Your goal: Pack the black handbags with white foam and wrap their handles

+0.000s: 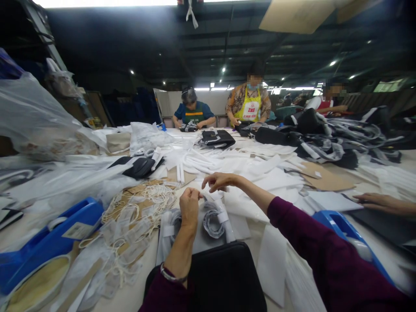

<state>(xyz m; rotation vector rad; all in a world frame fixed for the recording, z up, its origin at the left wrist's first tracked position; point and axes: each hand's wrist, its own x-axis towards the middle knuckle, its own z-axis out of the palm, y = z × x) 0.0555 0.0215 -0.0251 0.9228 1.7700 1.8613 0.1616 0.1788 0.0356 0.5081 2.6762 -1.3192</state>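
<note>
A black bag (227,275) lies in front of me, its near part crossed by my left forearm. At its far end, a coiled grey strap (213,224) is bound with a white wrap (222,216). A second wrapped bundle (168,232) sits to the left, partly behind my wrist. My left hand (190,206) is closed in a pinch above the coils; what it pinches is too small to make out. Just right of it, my right hand (221,181) hovers over the white wrapping with bent fingers apart, seemingly holding nothing.
Blue tape dispensers (81,216) (339,229) flank me. Stringed tags (136,221) pile at left, near a tape roll (39,284). White foam sheets (273,260) cover much of the table. A co-worker's hand (383,203) is at right. Black bags (217,138) and several people are beyond.
</note>
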